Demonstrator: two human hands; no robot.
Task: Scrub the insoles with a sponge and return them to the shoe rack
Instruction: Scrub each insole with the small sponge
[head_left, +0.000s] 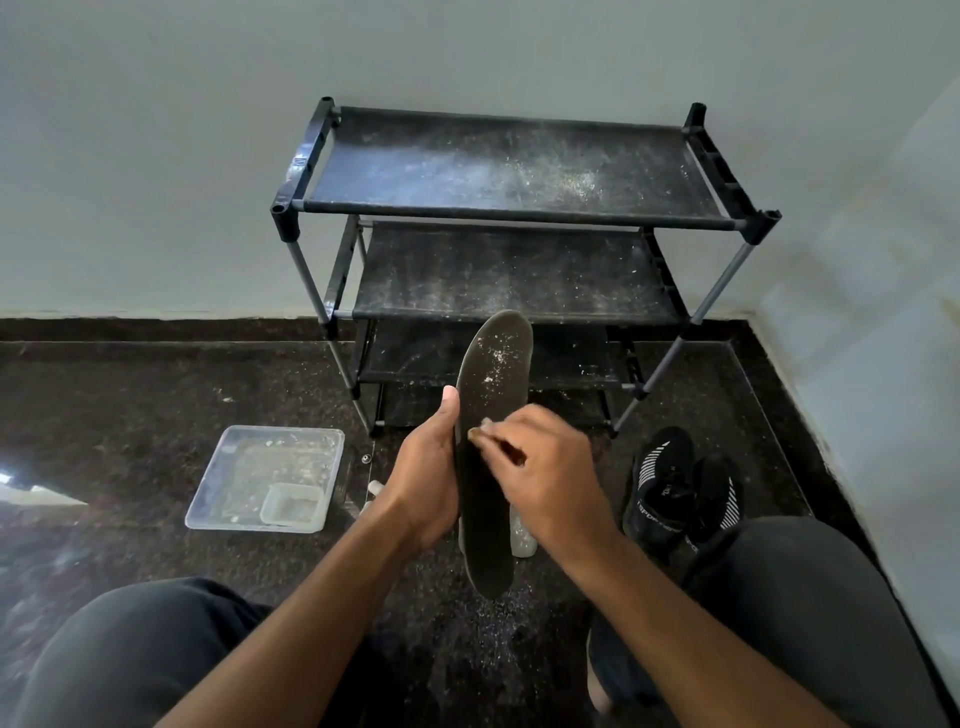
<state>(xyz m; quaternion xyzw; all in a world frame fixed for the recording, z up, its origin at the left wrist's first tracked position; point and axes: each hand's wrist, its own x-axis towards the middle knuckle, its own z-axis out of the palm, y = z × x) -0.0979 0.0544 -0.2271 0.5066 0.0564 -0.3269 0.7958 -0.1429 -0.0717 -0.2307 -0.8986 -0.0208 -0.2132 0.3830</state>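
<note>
At the centre of the frame a dark insole (491, 415), speckled with pale flecks near its upper end, is held upright by the left hand (428, 480), whose fingers are wrapped behind it with the thumb laid along its left edge. A small pale sponge (478, 431), mostly hidden, is pinched in the curled fingers of the right hand (545, 478) and pressed against the insole's middle. Behind, in the upper centre, a dusty black shoe rack (514, 218) is seen against the wall, a clear plastic tray (265, 475) lies at lower left on the dark floor (130, 415), and a pair of black shoes (680, 488) is set at the right.
</note>
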